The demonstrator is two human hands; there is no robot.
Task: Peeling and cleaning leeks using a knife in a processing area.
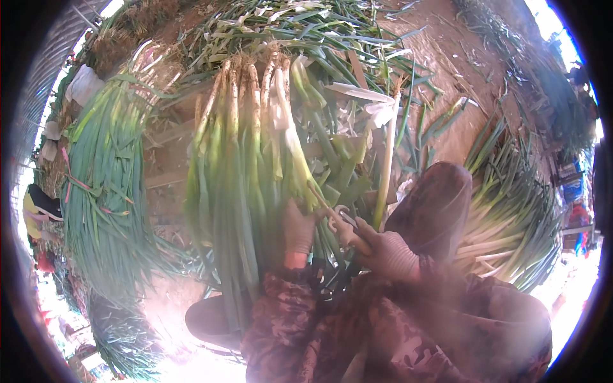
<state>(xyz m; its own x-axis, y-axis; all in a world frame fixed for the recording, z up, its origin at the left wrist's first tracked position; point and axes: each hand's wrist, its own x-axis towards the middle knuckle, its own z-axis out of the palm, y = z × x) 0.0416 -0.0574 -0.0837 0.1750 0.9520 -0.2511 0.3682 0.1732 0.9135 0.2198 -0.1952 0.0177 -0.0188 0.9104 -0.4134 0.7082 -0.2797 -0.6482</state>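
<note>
Left grip (298, 228) closed round leek (292, 143), right end of row (234, 118) | right grip (387, 252) closed on tool (348, 235), just right of row | bundle (105, 156) left of row | leaves (306, 29) beyond | knee (440, 195) between row and pile (504, 236)

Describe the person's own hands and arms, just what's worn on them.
The left hand and right hand both wear pale, dull gloves; the right one shows a ribbed wrist. The left sleeve has a camouflage print of brownish-red with paler patches. The right sleeve looks similarly dark and reddish, though haze blurs its pattern.
</note>
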